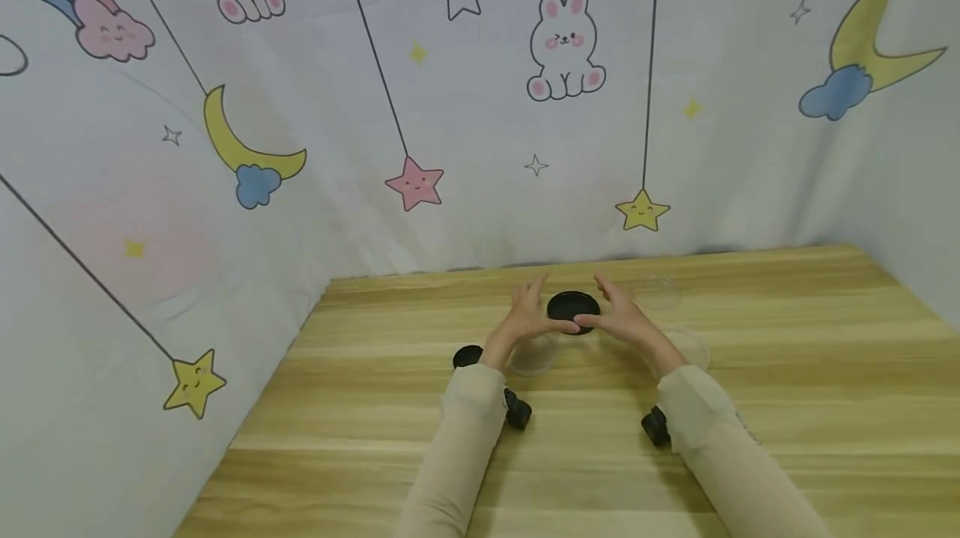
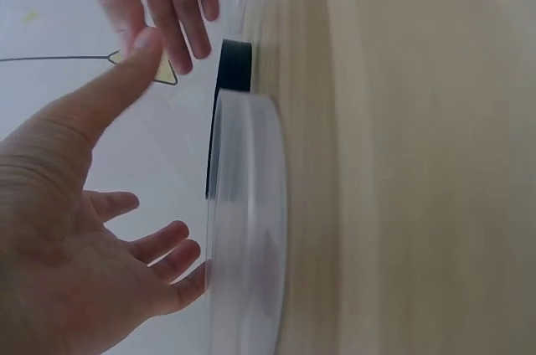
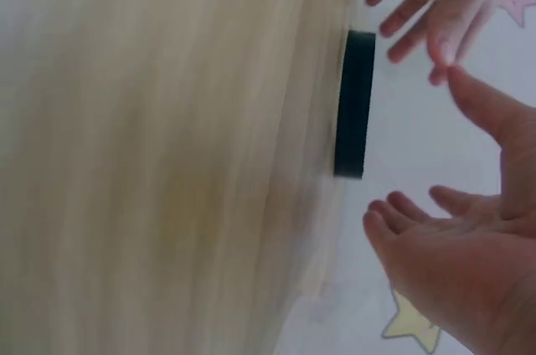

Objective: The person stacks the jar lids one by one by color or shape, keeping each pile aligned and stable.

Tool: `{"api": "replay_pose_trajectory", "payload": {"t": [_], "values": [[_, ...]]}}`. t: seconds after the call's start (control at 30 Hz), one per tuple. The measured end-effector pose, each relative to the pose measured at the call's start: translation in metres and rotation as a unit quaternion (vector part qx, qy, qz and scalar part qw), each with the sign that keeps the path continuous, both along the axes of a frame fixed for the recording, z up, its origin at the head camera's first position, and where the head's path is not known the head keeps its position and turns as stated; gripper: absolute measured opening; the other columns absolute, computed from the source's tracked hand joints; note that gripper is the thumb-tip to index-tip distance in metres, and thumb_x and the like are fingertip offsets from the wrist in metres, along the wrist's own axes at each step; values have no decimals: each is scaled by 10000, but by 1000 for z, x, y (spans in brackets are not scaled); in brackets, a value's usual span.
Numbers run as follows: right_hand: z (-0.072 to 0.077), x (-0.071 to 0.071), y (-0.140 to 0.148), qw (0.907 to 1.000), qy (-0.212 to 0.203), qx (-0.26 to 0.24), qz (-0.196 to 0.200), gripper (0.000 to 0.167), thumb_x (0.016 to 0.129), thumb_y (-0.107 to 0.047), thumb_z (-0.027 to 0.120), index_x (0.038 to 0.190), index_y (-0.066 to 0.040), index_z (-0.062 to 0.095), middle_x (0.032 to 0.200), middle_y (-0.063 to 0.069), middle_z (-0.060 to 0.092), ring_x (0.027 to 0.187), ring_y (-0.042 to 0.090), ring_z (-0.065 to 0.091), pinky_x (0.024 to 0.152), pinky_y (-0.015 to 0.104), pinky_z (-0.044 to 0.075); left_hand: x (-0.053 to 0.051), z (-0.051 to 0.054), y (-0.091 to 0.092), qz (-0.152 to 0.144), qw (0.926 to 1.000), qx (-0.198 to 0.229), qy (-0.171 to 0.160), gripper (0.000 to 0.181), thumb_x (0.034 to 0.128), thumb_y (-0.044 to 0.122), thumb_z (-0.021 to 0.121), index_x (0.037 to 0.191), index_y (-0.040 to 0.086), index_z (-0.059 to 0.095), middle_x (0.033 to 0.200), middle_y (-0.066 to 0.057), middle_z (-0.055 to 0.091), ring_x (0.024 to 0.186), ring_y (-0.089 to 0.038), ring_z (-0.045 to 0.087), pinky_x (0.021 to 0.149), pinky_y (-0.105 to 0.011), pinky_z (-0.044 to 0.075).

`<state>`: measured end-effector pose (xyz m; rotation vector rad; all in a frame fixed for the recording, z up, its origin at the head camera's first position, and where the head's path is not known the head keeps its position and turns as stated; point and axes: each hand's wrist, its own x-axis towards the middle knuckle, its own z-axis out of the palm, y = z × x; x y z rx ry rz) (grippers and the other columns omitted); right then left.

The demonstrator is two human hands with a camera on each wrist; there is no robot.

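A round, shallow black dish or lid [image 1: 573, 304] lies on the wooden table, seen edge-on in the right wrist view [image 3: 355, 104]. Above it are my left hand [image 1: 525, 319] and my right hand [image 1: 624, 323], one on each side, fingers extended and spread. The thumbs meet, or nearly so, over the dish's near edge; contact is unclear. Both wrist views show space between the palms and the black piece, and neither hand holds anything. Close to my left wrist is a clear round dish [image 1: 534, 356], large in the left wrist view [image 2: 247, 229].
Another clear round dish [image 1: 690, 348] lies by my right wrist, with a faint clear one [image 1: 660, 292] farther back. A smaller black round piece [image 1: 467, 354] is partly behind my left forearm. A patterned curtain [image 1: 480, 221] hangs along the table's [image 1: 375, 404] back edge.
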<state>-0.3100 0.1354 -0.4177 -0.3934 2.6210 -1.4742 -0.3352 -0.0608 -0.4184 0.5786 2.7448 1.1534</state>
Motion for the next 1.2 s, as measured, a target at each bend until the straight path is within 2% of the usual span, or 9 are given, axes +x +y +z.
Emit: {"api": "replay_pose_trajectory", "payload": {"t": [0.1,0.27,0.4,0.57,0.73,0.93,1.2], "values": [[-3,-1,-1,9992,-344,-197,55,867,950,-124,614,1554,19,11,1595,311,89,1462,505,108,1132,634,251,1,-3,2,18,9999,10,-108,1021,794,272,819,1552,23,182,1530,-262,269,1407,-417,261,1111,-571,339],[-7,-5,-3,9971,-585,-485,78,933,885,-24,635,1556,10,-13,1600,306,57,1454,525,103,1139,626,245,-1,-9,3,-7,9998,144,-159,972,796,232,819,1530,-11,229,1501,-249,353,1366,-403,346,1094,-526,379],[-11,-8,-2,9960,-721,-525,45,949,855,9,642,1550,32,-5,1590,326,71,1454,513,129,1153,600,241,-2,-14,2,32,9990,338,-287,952,789,203,824,1523,-9,256,1467,-241,409,1355,-389,360,1090,-516,387],[-13,-10,-2,9967,-714,-378,-89,932,840,15,652,1538,69,37,1571,342,137,1454,485,180,1171,562,236,-4,-17,2,123,9978,505,-407,908,788,193,823,1507,-1,304,1405,-221,468,1348,-373,357,1106,-517,362],[-13,-12,-3,9968,-747,-223,-149,920,826,11,670,1522,105,76,1555,344,186,1445,482,210,1174,554,235,-7,-19,3,170,9982,442,-357,856,789,190,821,1480,-11,358,1395,-207,499,1336,-364,390,1109,-503,364],[-13,-12,-3,9970,-738,-159,-191,887,841,9,666,1517,111,101,1554,342,194,1439,487,217,1174,557,232,-9,-18,4,125,9984,468,-278,822,783,170,819,1456,-34,394,1383,-218,518,1296,-365,450,1089,-495,389],[-17,-15,-4,9967,-737,-221,-264,871,849,-9,681,1517,102,134,1559,325,210,1440,475,229,1177,546,236,-15,-19,2,31,9976,587,-365,809,786,146,813,1461,-22,398,1402,-224,514,1287,-349,491,1089,-465,407]]}}
